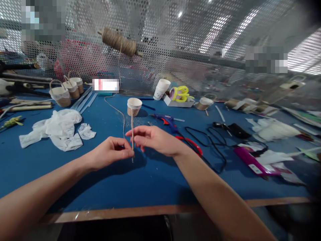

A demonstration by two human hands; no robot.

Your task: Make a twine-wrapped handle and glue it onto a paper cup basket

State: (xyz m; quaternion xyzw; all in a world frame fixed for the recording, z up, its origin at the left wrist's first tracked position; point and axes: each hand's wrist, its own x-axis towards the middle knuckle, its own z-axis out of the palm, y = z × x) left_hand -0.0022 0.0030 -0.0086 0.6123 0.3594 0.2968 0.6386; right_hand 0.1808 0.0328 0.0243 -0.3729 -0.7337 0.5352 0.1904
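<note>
5 brown-and-white cups (134, 110), 1 held cord (132, 122), 1 twine spool (118, 41), 1 glue gun (169, 123), 2 hands (106, 153) (159, 142)

Legible text, brands, numbers or signs: none.

Marked items, unread:
1. Paper cups, white, stacked (161, 90), at the back of the tabletop (105, 190). Small faint printing on the side; too small and blurred to make out.
2. Packet, purple (247, 160), on the right of the tabletop. White label (254, 168) near its lower end, bearing small dark marks; wording cannot be told.
3. Rectangular patch, pixelated (105, 84), mostly white with a red vertical band, over a teal-blue object (104, 94) at the back; any lettering there is masked.
</note>
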